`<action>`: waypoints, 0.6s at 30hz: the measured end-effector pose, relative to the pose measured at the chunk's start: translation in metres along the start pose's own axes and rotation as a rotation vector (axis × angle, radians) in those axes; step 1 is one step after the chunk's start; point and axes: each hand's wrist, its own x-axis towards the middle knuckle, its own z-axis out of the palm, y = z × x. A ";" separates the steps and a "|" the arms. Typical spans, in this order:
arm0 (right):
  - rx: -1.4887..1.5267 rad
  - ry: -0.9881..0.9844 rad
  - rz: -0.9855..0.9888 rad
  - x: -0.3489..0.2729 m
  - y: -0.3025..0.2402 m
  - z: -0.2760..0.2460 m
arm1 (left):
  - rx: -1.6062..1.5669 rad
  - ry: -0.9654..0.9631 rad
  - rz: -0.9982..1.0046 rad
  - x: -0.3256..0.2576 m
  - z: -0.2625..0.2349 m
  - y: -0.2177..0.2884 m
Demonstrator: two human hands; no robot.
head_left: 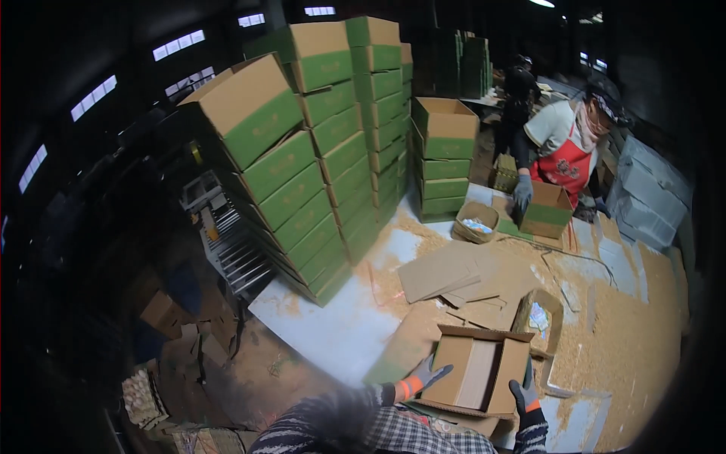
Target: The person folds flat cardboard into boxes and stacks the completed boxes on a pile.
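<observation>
An open cardboard box (pixel 475 371) is in front of me on the table, its inside facing up. Its inner flaps and a pale bottom strip show. My left hand (pixel 428 374), in a grey glove with an orange cuff, grips the box's left side, thumb over the edge. Against the right side is my right hand (pixel 525 393), gloved the same way, with its thumb at the rim; part of its fingers is hidden behind the wall. Just beyond the box's far right corner stands a basket (pixel 557 321) with small printed packets (pixel 538 318) inside.
Tall stacks of green-and-brown boxes (pixel 280 170) rise at the left, beside a roller conveyor (pixel 231 257). Flat cardboard sheets (pixel 442 271) lie mid-table. Across the table, a co-worker in a red apron (pixel 563 163) handles another box (pixel 546 216) near a second packet basket (pixel 475 224).
</observation>
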 end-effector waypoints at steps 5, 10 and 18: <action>0.161 0.059 -0.245 0.035 -0.108 0.077 | -1.019 -0.183 0.162 -0.019 -0.113 0.091; 0.631 -0.214 -0.242 0.099 -0.256 0.147 | -0.663 0.187 0.767 -0.026 -0.315 0.205; 0.820 -0.162 -0.772 0.221 -0.469 0.329 | -0.489 1.187 1.157 -0.015 -0.703 0.290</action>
